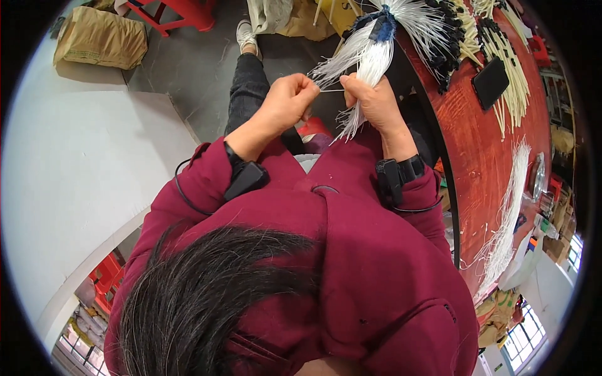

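Observation:
My right hand (375, 100) grips a thick bundle of thin white strands (367, 59) that fans out above and below the fist, bound near the top with a blue tie (382, 28). My left hand (290, 100) pinches a single white strand (331, 90) stretched across to the bundle. Both hands are held close together over my lap, above my dark trousers. Both wrists carry black strapped devices over maroon sleeves.
A red-brown table (483, 150) curves along the right, carrying a black flat device (490, 81), bundles of cream sticks (514, 81), black-tipped strands (442, 37) and loose white strands (511, 213). A tan sack (100, 39) and red frame (175, 12) lie on the grey floor.

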The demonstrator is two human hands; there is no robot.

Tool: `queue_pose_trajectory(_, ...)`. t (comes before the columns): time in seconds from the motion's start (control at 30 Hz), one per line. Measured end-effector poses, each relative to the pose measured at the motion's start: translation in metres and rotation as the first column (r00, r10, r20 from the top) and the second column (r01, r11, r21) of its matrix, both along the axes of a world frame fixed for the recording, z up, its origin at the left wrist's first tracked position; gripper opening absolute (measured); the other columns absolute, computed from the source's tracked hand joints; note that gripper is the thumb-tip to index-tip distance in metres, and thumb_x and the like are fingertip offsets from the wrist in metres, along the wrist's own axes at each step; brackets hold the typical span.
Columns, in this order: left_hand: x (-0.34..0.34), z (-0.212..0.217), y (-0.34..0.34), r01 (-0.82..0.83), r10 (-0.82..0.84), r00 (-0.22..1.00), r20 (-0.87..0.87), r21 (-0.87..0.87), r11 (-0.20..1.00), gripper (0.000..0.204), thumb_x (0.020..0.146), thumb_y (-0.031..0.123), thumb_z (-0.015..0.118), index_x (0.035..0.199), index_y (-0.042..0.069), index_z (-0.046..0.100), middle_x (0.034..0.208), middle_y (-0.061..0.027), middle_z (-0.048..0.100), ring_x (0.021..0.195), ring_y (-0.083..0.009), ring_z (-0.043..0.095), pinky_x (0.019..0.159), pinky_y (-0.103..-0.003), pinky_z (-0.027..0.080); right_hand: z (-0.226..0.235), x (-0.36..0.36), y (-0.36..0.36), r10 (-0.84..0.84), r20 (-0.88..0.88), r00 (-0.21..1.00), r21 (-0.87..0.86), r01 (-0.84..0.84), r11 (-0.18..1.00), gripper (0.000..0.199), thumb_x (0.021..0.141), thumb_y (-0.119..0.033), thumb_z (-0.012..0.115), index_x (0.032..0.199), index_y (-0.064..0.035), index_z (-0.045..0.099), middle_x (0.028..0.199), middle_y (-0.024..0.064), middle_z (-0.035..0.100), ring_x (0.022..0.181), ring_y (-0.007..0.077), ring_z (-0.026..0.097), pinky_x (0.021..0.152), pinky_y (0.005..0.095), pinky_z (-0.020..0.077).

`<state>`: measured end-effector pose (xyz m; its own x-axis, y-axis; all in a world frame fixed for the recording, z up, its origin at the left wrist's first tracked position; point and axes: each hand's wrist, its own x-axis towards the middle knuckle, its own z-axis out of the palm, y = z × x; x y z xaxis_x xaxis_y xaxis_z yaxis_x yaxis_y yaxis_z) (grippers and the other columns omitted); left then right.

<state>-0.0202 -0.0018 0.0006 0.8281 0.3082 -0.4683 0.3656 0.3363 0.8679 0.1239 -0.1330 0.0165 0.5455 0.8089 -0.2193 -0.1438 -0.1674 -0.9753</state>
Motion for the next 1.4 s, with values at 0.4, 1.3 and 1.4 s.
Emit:
queue_pose_trajectory(0.4,-0.004,-0.006,0.035,-0.193,0.259,0.961,0.094,-0.44,0.877,0.018,0.091,0.022,0.058,0.08,0.008,0.056,0.072,0.0024,0.054,0.053,-0.0062,0.047,0.046,-0.021,0.033,0.0,-0.013,0.009,-0.105,-0.159,0.982,0.107,0.123,0.987,0.022,0.087,-0.016,0.061,0.068,-0.0054,0.06,0.061,0.0021,0.058,0.055,0.0105,0.053,0.055,0.0238,0.0413)
queue_pose_trajectory(1.3,-0.03,0.051,0.003,-0.052,0.07,0.988,0.135,-0.133,0.99,0.013,0.091,0.016,0.062,0.094,0.004,0.063,0.075,-0.0027,0.064,0.05,-0.0035,0.048,0.044,-0.017,0.036,-0.007,-0.012,0.009,-0.091,-0.149,0.985,0.124,0.11,0.986,0.019,0.09,-0.021,0.06,0.084,-0.003,0.062,0.066,0.0019,0.059,0.057,0.0105,0.055,0.055,0.0243,0.0442)
queue_pose_trajectory(1.4,-0.004,0.058,-0.001,-0.101,0.132,0.953,0.271,-0.126,0.987,0.014,0.091,0.016,0.062,0.098,0.003,0.063,0.076,-0.0031,0.064,0.052,-0.0039,0.051,0.044,-0.018,0.037,-0.003,-0.015,0.009,-0.107,-0.145,0.984,0.11,0.124,0.986,0.018,0.09,-0.02,0.061,0.083,-0.0034,0.061,0.064,0.0011,0.057,0.056,0.0105,0.055,0.053,0.0243,0.0441)
